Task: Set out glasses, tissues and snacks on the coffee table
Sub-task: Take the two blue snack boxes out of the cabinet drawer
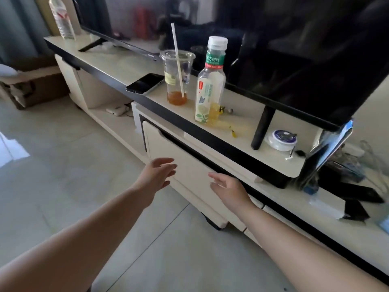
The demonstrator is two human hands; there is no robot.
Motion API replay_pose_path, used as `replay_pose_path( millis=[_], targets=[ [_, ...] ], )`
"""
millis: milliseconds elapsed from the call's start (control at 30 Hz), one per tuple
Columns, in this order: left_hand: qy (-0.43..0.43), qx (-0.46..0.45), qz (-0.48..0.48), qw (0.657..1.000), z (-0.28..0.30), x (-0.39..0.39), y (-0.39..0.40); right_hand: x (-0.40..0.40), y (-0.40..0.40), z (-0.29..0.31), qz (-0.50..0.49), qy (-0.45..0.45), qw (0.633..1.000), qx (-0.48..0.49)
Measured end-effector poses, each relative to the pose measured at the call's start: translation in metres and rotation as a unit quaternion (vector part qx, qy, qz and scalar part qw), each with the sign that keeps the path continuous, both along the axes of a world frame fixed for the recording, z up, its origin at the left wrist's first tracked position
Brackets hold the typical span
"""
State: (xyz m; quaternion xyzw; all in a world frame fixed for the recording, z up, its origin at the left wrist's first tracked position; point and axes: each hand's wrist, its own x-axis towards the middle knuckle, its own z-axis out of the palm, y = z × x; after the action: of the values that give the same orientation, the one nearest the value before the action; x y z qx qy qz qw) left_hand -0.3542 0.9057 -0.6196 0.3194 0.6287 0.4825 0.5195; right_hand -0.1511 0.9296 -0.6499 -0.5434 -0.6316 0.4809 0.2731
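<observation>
Both our left hand (160, 171) and right hand (226, 186) are loose and empty mid-frame by the cream drawer front (189, 165), no glasses, tissues or snacks visible yet, so we'd hook the top edge and pull evenly.

Head view, downward, near cabinet (189, 165)

On the TV stand (117, 66), phone (145, 83) lies left of cup (177, 79) and bottle (210, 81).
</observation>
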Motion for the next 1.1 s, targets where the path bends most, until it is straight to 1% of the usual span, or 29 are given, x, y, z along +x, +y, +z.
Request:
replay_pose_path(
  millis=[133, 200, 267, 367, 433, 567, 667, 733, 767, 800, 900, 967, 1033, 1100],
  targets=[
    [0.045, -0.015, -0.036, 0.998, -0.022, 0.01, 0.039, 0.01, 0.017, -0.019, 0.022, -0.085, 0.995, 0.035],
    [0.105, -0.008, -0.072, 0.992, -0.035, 0.014, 0.058, 0.013, 0.026, -0.027, 0.026, -0.135, 0.988, 0.065],
    [0.193, 0.009, -0.115, 0.974, -0.044, 0.017, 0.076, 0.014, 0.037, -0.036, 0.024, -0.174, 0.98, 0.092],
    [0.325, 0.04, -0.187, 0.926, -0.055, 0.023, 0.098, 0.012, 0.046, -0.048, 0.042, -0.231, 0.965, 0.114],
    [0.39, 0.055, -0.233, 0.889, -0.06, 0.028, 0.109, 0.011, 0.047, -0.055, 0.039, -0.256, 0.957, 0.129],
    [0.48, 0.1, -0.292, 0.821, -0.07, 0.03, 0.125, 0.009, 0.044, -0.059, 0.009, -0.265, 0.953, 0.146],
    [0.551, 0.128, -0.336, 0.753, -0.075, 0.024, 0.126, 0.008, 0.043, -0.059, -0.009, -0.268, 0.951, 0.155],
    [0.581, 0.148, -0.353, 0.718, -0.076, 0.021, 0.123, 0.007, 0.041, -0.057, -0.013, -0.267, 0.95, 0.158],
    [0.586, 0.158, -0.357, 0.71, -0.076, 0.019, 0.121, 0.008, 0.039, -0.056, -0.012, -0.262, 0.952, 0.159],
    [0.583, 0.166, -0.358, 0.71, -0.076, 0.017, 0.12, 0.008, 0.038, -0.055, -0.007, -0.255, 0.954, 0.156],
    [0.564, 0.175, -0.362, 0.721, -0.08, 0.006, 0.114, 0.012, 0.039, -0.047, 0.022, -0.238, 0.96, 0.144],
    [0.561, 0.175, -0.369, 0.72, -0.079, -0.002, 0.109, 0.014, 0.037, -0.042, 0.048, -0.263, 0.955, 0.124],
    [0.552, 0.164, -0.382, 0.723, -0.075, -0.009, 0.103, 0.016, 0.031, -0.039, 0.074, -0.315, 0.943, 0.074],
    [0.541, 0.147, -0.405, 0.722, -0.071, -0.016, 0.096, 0.013, 0.021, -0.037, 0.089, -0.313, 0.945, 0.001]
  ],
)
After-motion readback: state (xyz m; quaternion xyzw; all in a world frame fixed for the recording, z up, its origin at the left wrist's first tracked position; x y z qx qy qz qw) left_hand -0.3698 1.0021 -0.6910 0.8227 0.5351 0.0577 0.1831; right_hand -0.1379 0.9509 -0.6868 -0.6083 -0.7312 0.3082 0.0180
